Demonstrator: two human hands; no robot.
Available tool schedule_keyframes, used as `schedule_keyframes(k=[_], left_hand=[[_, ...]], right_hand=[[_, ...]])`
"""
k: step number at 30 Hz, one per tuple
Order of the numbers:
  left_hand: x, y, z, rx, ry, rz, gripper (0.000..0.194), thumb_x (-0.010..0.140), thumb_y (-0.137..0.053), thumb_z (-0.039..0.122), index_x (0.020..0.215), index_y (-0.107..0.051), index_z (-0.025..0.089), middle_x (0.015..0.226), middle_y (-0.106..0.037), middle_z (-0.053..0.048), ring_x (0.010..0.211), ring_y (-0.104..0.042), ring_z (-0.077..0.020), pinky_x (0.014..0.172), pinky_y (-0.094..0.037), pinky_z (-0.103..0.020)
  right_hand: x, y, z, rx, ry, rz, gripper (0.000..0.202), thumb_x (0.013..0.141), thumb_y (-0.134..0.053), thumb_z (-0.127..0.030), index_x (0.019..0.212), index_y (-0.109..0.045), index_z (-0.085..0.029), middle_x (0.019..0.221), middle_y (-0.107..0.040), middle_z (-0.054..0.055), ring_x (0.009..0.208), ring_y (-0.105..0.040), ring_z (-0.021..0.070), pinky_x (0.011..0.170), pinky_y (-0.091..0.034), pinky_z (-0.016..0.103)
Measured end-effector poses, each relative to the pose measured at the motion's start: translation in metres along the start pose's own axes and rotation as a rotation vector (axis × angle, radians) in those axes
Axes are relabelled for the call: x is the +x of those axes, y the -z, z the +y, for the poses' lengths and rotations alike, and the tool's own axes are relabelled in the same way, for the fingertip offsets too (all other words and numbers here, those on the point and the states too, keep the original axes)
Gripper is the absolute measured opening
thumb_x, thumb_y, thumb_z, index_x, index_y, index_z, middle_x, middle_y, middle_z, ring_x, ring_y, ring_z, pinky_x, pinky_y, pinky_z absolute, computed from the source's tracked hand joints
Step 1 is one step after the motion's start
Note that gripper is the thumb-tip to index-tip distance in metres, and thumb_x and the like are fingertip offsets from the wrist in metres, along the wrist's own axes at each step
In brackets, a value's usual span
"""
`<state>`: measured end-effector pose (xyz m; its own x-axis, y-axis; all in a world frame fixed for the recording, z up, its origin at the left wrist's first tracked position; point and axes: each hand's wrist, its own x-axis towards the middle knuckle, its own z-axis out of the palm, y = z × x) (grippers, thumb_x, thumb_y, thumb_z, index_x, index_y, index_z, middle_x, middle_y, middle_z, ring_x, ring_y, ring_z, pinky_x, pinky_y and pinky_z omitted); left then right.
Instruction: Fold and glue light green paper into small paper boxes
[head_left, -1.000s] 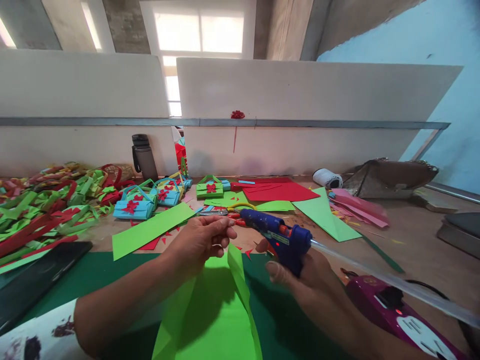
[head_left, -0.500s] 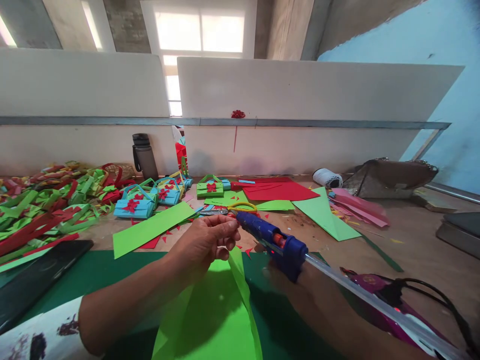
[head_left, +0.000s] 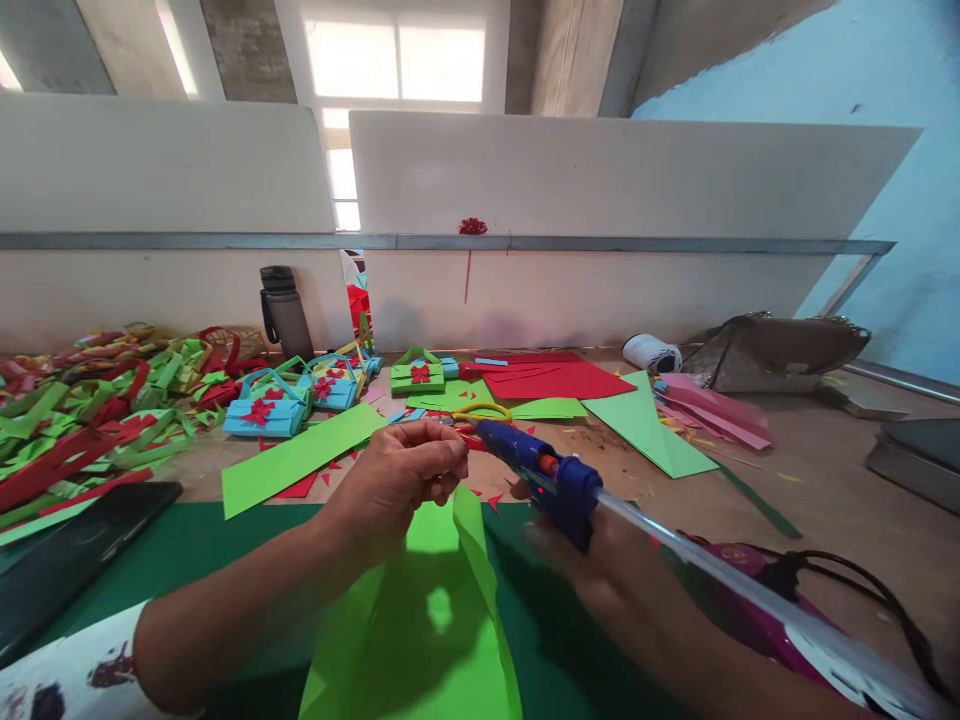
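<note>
Above the folded green sheet (head_left: 405, 650), the blue glue gun (head_left: 566, 505) lies along the right hand (head_left: 600, 565), whose fingers wrap its handle; the nose points towards the left hand (head_left: 409, 465), apparently to bring tip and pinch close. The left thumb and forefinger meet; whether they hold anything, I cannot tell. A clear glue stick (head_left: 690, 551) trails to the sheet's right. Left of it lies a phone (head_left: 97, 530).
</note>
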<state>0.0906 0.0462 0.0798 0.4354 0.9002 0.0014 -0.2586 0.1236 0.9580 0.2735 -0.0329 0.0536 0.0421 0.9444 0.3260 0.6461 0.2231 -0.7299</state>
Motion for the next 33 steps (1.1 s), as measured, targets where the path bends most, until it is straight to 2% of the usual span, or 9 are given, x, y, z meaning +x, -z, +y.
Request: schedule_keyframes(k=[3,5,7,10,13,17,21,25,33], left_hand=[[-0.001,0.003,0.003,0.015,-0.015,-0.009,0.014,0.066,-0.070,0.022,0.063,-0.059,0.014,0.056,-0.055,0.002,0.046,-0.041,-0.0053,0.045,-0.032,-0.018],[0.002,0.007,0.005,0.071,-0.014,-0.024,0.016,0.068,-0.070,0.026,0.064,-0.059,0.015,0.058,-0.056,0.002,0.045,-0.041,-0.0051,0.045,-0.032,-0.018],[0.009,0.012,0.009,0.240,-0.021,-0.049,0.019,0.070,-0.069,0.031,0.065,-0.061,0.015,0.061,-0.058,0.001,0.046,-0.043,-0.0056,0.045,-0.034,-0.018],[0.025,0.014,0.016,0.717,-0.133,-0.150,0.021,0.073,-0.063,0.033,0.064,-0.066,0.014,0.057,-0.060,-0.002,0.049,-0.048,-0.0098,0.046,-0.036,-0.019],[0.041,0.009,0.020,0.873,-0.175,-0.266,0.016,0.071,-0.063,0.026,0.064,-0.071,0.014,0.053,-0.060,-0.002,0.047,-0.046,-0.0104,0.043,-0.030,-0.019],[0.060,-0.002,0.011,1.004,-0.207,-0.398,0.011,0.065,-0.063,0.015,0.059,-0.072,0.016,0.046,-0.055,0.002,0.042,-0.037,-0.0081,0.042,-0.021,-0.021],[0.082,-0.005,-0.005,1.105,-0.234,-0.531,0.022,0.058,-0.065,0.006,0.039,-0.062,0.018,0.034,-0.042,0.004,0.037,-0.025,-0.0058,0.042,-0.012,-0.024],[0.099,-0.001,-0.016,1.179,-0.230,-0.660,0.017,0.054,-0.072,0.012,0.042,-0.065,0.021,0.035,-0.049,0.003,0.035,-0.029,-0.0067,0.042,-0.012,-0.024],[0.092,0.008,-0.024,1.211,-0.269,-0.778,0.026,0.061,-0.070,0.017,0.038,-0.058,0.018,0.034,-0.044,0.005,0.037,-0.023,-0.0059,0.044,-0.017,-0.024]], right_hand=[[0.005,0.004,-0.006,0.011,-0.101,-0.053,0.034,0.082,-0.054,-0.041,0.105,-0.062,-0.018,0.095,-0.068,0.007,0.085,-0.063,0.0236,0.074,-0.051,0.035],[0.008,0.007,-0.011,-0.002,-0.118,-0.003,0.033,0.082,-0.053,-0.043,0.101,-0.062,-0.018,0.089,-0.067,0.005,0.079,-0.062,0.0217,0.071,-0.051,0.033],[0.009,0.011,-0.013,-0.030,-0.103,0.052,0.033,0.083,-0.052,-0.046,0.100,-0.063,-0.020,0.089,-0.067,0.004,0.079,-0.062,0.0205,0.071,-0.051,0.032],[0.010,0.016,-0.014,-0.046,-0.074,0.125,0.032,0.083,-0.052,-0.047,0.100,-0.063,-0.022,0.090,-0.066,0.003,0.080,-0.061,0.0195,0.072,-0.050,0.031],[0.010,0.018,-0.014,-0.027,-0.068,0.159,0.030,0.082,-0.054,-0.046,0.099,-0.063,-0.022,0.086,-0.066,0.002,0.079,-0.061,0.0187,0.072,-0.050,0.030],[0.009,0.018,-0.014,0.022,-0.080,0.148,0.030,0.082,-0.054,-0.045,0.098,-0.063,-0.021,0.088,-0.066,0.002,0.079,-0.061,0.0188,0.069,-0.050,0.029],[0.009,0.019,-0.012,0.053,-0.055,0.145,0.028,0.084,-0.054,-0.042,0.099,-0.062,-0.020,0.088,-0.067,0.002,0.079,-0.062,0.0185,0.071,-0.050,0.030],[0.009,0.020,-0.009,0.069,-0.022,0.133,0.026,0.084,-0.055,-0.039,0.100,-0.061,-0.020,0.092,-0.067,0.003,0.085,-0.062,0.0196,0.075,-0.050,0.030],[0.007,0.019,-0.015,0.098,-0.048,0.117,0.027,0.082,-0.056,-0.040,0.098,-0.062,-0.019,0.088,-0.067,0.003,0.081,-0.062,0.0198,0.073,-0.050,0.030]])
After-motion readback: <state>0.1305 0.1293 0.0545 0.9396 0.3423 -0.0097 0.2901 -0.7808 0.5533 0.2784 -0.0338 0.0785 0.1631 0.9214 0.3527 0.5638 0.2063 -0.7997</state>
